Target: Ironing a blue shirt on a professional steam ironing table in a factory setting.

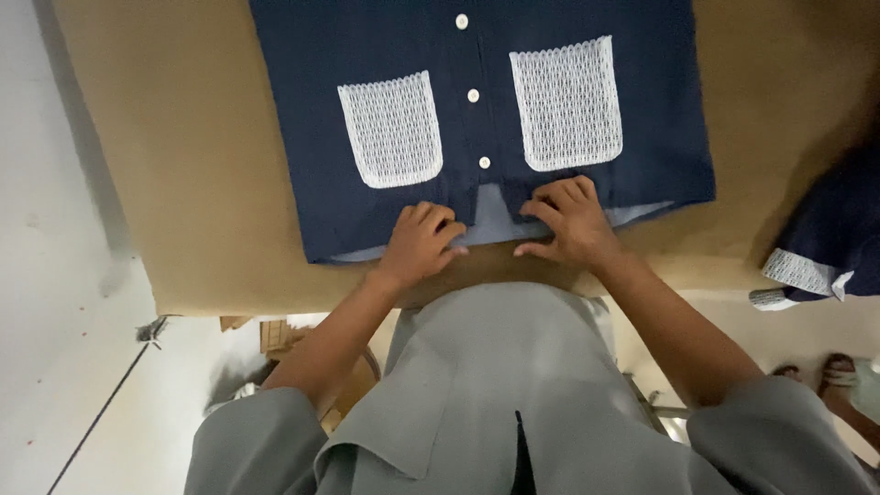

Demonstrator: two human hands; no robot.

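Head view looks straight down on a navy shirt (385, 37) lying flat, front up, on a tan-covered bench (192, 183), its hem towards the person. The left hand (419, 246) and right hand (570, 223) sit on either side of the buttoned front, each with its grip pinched on the hem edge where the two halves part, probably to keep the lower front even. Three white buttons (473, 95) run up the middle between a pair of white lace pockets (391, 128). The shirt's top is cut off by the frame (so collar and sleeves go unseen). A second navy garment (839, 229) at the right edge is only partly in view. Someone's sandalled feet (825, 371) show blurred below it.
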